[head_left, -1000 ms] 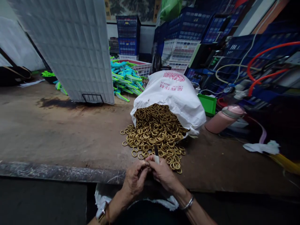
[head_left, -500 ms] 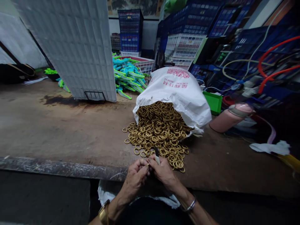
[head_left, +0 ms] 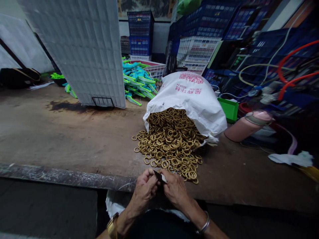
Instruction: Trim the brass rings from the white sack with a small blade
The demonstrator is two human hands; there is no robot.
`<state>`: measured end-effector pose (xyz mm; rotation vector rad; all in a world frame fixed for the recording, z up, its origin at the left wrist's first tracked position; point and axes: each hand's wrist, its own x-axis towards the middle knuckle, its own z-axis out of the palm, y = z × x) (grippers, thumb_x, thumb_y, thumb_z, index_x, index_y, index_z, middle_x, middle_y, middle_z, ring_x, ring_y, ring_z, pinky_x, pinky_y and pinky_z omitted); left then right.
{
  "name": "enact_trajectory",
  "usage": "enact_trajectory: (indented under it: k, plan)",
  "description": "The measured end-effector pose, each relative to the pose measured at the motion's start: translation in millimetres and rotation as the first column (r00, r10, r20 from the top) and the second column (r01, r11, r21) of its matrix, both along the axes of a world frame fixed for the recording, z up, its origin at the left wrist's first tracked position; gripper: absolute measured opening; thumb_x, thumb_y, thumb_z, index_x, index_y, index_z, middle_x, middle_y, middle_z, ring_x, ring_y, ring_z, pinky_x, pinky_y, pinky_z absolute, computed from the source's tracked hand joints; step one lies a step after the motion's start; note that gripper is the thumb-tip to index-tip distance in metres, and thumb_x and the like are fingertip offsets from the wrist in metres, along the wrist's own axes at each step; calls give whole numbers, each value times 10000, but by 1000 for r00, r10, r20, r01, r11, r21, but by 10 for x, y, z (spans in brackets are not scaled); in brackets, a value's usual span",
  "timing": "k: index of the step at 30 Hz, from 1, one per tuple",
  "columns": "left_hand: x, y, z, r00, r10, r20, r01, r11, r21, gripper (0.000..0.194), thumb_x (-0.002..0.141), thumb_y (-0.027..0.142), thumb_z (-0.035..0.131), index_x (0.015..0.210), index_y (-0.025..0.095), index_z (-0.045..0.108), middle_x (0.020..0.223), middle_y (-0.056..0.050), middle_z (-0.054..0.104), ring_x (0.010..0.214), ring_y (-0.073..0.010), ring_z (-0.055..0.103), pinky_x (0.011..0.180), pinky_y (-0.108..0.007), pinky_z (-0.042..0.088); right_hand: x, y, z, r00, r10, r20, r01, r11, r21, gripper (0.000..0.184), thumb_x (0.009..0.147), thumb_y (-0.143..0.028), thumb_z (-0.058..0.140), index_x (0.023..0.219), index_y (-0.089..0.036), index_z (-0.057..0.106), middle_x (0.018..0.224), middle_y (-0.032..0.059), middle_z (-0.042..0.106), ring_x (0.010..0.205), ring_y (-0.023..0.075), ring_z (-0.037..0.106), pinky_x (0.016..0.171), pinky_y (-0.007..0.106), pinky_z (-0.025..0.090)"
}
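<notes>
My right hand is closed around a small knife with a dark blade and a whitish grip. The blade points left and reaches the fingertips of my left hand. Those left fingers are pinched on a small gold-coloured ring, mostly hidden by the fingers and blade. Just beyond both hands lies a heap of gold-coloured rings, spilling from the mouth of a white sack with red print. A few loose rings lie at the heap's left side.
The worktable has a worn front edge. A tall grey ribbed panel stands at left, before a pile of green and blue plastic pieces. On the right are a pink bottle, a green tray and red hoses. Crates are stacked behind.
The knife has swung from pointing away over the heap to pointing left, its blade now against my left fingertips. The whole view has shifted slightly.
</notes>
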<state>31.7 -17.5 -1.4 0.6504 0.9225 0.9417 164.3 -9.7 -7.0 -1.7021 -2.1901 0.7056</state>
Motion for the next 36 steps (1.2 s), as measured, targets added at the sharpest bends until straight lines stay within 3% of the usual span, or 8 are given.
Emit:
enact_trajectory:
  k: [7,15,19,22,24,27,30,36]
  plan:
    - [-41,-26,-17,999,2,-36,1,996,85,318,703,434,594,678,175,410,549,64,450,396,-21,289,385,-167,187,-47,-1,53,987,3,158,-3,1000,-4,276,670,-50,384,864,-186,524,743,27,631,656,140,551,550,230,254]
    - [-200,-261,66,993,-95,70,94,995,21,281,729,419,581,696,183,432,526,64,473,319,-8,282,313,-143,173,-103,135,127,951,-101,293,89,995,52,275,695,-11,374,855,-172,530,760,45,635,657,143,554,558,253,239]
    - [-242,-242,96,976,13,218,6,996,-87,226,732,366,592,722,177,467,700,15,554,411,-28,379,327,-132,241,-142,211,103,962,-61,266,22,989,147,279,700,-44,404,909,-192,515,806,35,623,694,141,544,585,243,260]
    - [-271,-171,88,973,76,217,-50,991,-123,203,725,344,596,726,158,514,822,-29,578,498,-50,442,339,-133,276,-221,252,69,944,-55,325,2,987,161,322,740,-104,429,1041,-206,477,901,50,616,740,158,545,612,245,279]
    - [-287,-143,82,973,106,207,-83,990,-116,198,713,338,601,708,155,525,794,-34,584,501,-63,458,337,-141,278,-266,280,51,930,-71,362,19,989,144,300,761,-129,434,1045,-216,474,914,51,614,739,163,548,618,248,285]
    - [-307,-134,80,962,148,227,-109,979,-175,167,696,308,608,781,181,540,713,-16,585,496,-80,490,360,-152,288,-295,313,42,931,-77,358,34,992,125,225,778,-125,415,967,-211,503,866,45,618,708,156,549,604,247,280]
    - [-325,-124,64,953,155,260,-91,965,-244,264,675,272,619,918,185,565,678,-12,580,522,-91,512,400,-163,312,-281,328,44,942,-86,323,45,990,132,235,747,-95,422,933,-202,517,833,38,621,706,148,547,589,243,266]
    - [-315,-39,-5,940,175,293,-100,962,-252,203,694,316,622,630,140,542,710,-27,577,603,-105,526,427,-177,343,-196,365,69,978,-106,180,75,982,172,199,721,-76,409,804,-203,537,710,3,599,629,118,511,551,221,243]
